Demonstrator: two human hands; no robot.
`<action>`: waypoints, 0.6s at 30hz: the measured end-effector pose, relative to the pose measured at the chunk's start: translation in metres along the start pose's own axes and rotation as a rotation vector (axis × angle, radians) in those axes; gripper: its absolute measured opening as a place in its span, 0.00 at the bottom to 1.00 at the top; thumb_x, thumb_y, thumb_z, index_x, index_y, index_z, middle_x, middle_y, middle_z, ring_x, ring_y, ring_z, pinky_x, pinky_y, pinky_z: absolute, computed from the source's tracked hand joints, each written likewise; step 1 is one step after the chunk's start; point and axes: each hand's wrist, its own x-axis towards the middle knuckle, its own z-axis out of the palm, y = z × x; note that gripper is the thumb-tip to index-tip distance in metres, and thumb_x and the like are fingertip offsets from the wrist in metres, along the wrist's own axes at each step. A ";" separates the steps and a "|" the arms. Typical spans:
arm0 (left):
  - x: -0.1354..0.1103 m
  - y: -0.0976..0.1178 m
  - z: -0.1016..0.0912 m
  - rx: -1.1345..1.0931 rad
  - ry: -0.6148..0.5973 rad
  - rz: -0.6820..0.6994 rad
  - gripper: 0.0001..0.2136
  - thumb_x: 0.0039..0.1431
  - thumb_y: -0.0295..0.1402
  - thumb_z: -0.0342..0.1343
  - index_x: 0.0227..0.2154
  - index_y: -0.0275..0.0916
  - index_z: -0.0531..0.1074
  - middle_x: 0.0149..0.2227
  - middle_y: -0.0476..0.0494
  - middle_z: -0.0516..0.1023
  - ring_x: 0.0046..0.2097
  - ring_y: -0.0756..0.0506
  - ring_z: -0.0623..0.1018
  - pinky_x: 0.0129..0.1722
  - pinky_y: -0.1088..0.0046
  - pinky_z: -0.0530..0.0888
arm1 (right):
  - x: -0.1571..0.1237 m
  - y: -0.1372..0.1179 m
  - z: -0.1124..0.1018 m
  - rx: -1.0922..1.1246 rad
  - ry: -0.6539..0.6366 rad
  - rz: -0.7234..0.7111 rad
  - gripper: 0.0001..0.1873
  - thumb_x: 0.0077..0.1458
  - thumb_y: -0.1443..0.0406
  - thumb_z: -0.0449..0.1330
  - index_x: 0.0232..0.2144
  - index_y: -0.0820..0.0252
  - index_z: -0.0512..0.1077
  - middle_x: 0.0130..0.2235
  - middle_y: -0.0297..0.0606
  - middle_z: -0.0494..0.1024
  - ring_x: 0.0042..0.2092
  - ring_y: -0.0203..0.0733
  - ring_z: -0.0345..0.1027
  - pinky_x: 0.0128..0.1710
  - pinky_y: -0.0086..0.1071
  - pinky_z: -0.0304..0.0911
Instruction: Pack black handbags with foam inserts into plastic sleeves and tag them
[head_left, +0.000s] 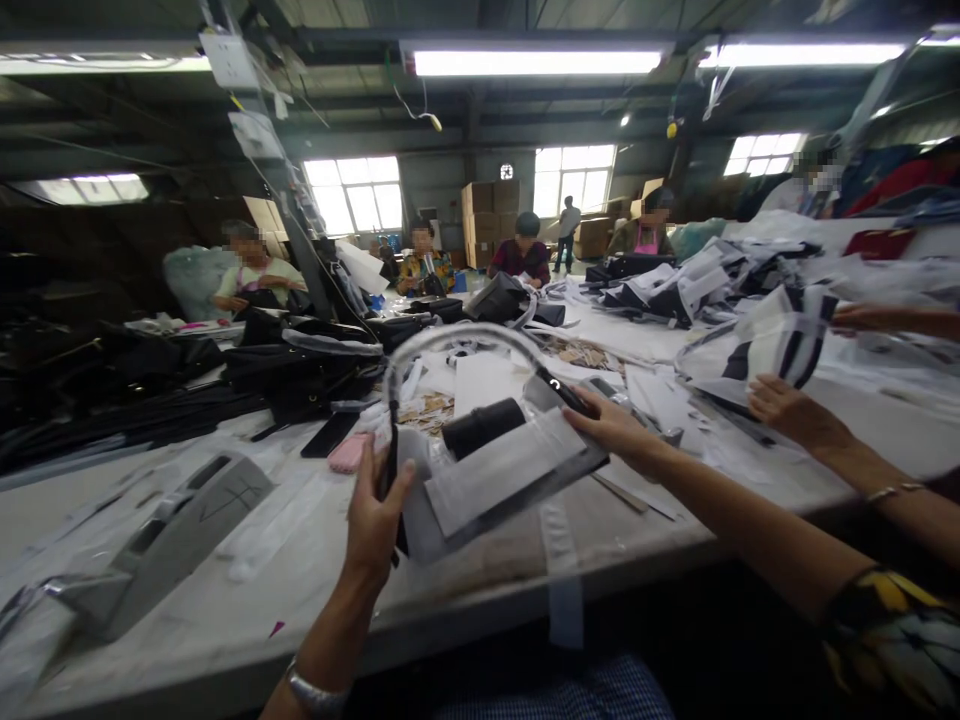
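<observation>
A handbag [420,530] with grey-white sides, dark edges and an arched handle in clear wrapping is held up above the table's front edge. A pale flat strip [510,470] lies across it. My left hand [379,505], with a watch at the wrist, grips the bag's left side, thumb toward me. On the right, my right hand [607,420] is closed around the dark handle end near a shiny metal fitting. A black rolled piece [484,428] shows just behind the strip; whether it touches the bag I cannot tell.
A grey tape dispenser [172,540] stands at left on the white table [315,590]. Dark bags [300,370] are heaped behind it, near a pink item [349,453]. At right, a co-worker's hands [795,410] hold another bag [772,340]. More people sit across the table.
</observation>
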 end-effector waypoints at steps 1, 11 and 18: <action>0.000 0.011 -0.003 -0.094 0.027 0.058 0.36 0.63 0.48 0.55 0.69 0.49 0.47 0.68 0.42 0.61 0.69 0.41 0.60 0.67 0.61 0.57 | 0.010 -0.004 0.002 0.074 0.012 -0.100 0.35 0.56 0.49 0.61 0.62 0.52 0.65 0.59 0.40 0.73 0.60 0.52 0.67 0.61 0.44 0.60; 0.005 0.054 -0.031 -0.317 -0.008 0.115 0.32 0.65 0.57 0.40 0.67 0.48 0.54 0.61 0.42 0.71 0.63 0.38 0.68 0.65 0.53 0.60 | 0.069 0.019 0.042 -0.190 -0.340 -0.280 0.30 0.49 0.71 0.55 0.56 0.55 0.73 0.54 0.37 0.78 0.56 0.47 0.71 0.55 0.38 0.67; 0.043 0.055 -0.066 0.108 -0.250 -0.060 0.25 0.54 0.57 0.57 0.44 0.43 0.80 0.44 0.39 0.82 0.49 0.33 0.79 0.51 0.57 0.76 | 0.188 -0.022 0.059 -0.425 -0.168 -0.251 0.19 0.59 0.65 0.55 0.50 0.58 0.78 0.48 0.39 0.82 0.52 0.52 0.75 0.53 0.39 0.66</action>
